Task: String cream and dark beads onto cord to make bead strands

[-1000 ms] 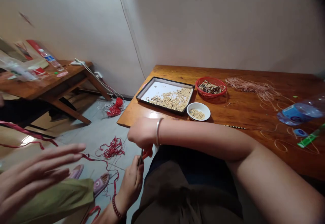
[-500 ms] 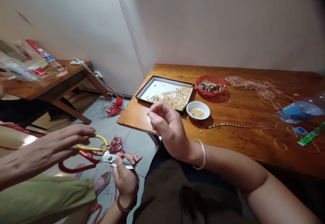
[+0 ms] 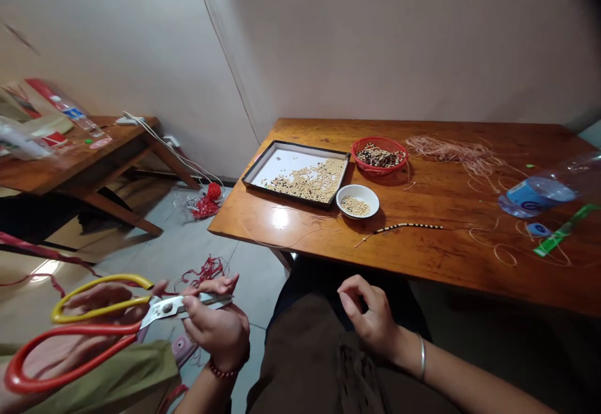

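Observation:
My left hand (image 3: 218, 332), with a dark red bead bracelet at the wrist, grips a pair of scissors (image 3: 162, 307) by the blades. The closed blades lie across my fingers under my thumb. The yellow and red handles point left, towards another person's hand (image 3: 101, 295) that is partly hidden behind them. Whether that hand touches the handles I cannot tell. Over my lap my right hand (image 3: 369, 310) is curled, thumb and index finger brought together, and nothing shows in it. A light bangle (image 3: 422, 354) circles that wrist.
On the wooden table (image 3: 413, 260) are a tray (image 3: 286, 154) and white bowl (image 3: 375, 200) of beads, a red basket (image 3: 404, 162), a beaded strand (image 3: 408, 225), pink cord (image 3: 457, 154) and a plastic bottle (image 3: 539, 196). Red strips (image 3: 206, 271) lie on the floor. Another table (image 3: 107, 160) stands left.
My right hand has drawn back from the tray to over my lap. The scissors have moved left and their handles now overlap the other person's hand, which has dropped lower.

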Action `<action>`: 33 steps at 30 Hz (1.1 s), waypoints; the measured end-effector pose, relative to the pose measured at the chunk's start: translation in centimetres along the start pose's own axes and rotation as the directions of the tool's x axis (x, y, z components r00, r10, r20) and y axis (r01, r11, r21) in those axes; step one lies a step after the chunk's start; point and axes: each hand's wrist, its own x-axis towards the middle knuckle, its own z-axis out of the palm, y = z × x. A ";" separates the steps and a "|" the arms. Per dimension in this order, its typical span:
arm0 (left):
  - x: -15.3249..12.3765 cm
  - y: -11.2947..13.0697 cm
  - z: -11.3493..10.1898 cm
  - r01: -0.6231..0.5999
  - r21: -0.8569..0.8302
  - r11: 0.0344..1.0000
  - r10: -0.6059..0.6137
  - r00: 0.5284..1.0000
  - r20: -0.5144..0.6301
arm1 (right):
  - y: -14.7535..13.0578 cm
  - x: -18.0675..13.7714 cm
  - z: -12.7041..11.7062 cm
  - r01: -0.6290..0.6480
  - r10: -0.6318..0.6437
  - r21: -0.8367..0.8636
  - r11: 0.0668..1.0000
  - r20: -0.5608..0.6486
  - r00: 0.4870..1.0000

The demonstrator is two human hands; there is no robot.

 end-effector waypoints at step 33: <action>-17.6 -13.6 1.9 -0.725 0.122 0.678 -0.567 -0.411 0.714 | 17.3 -2.9 4.6 -0.662 0.431 0.730 -0.170 0.660 0.616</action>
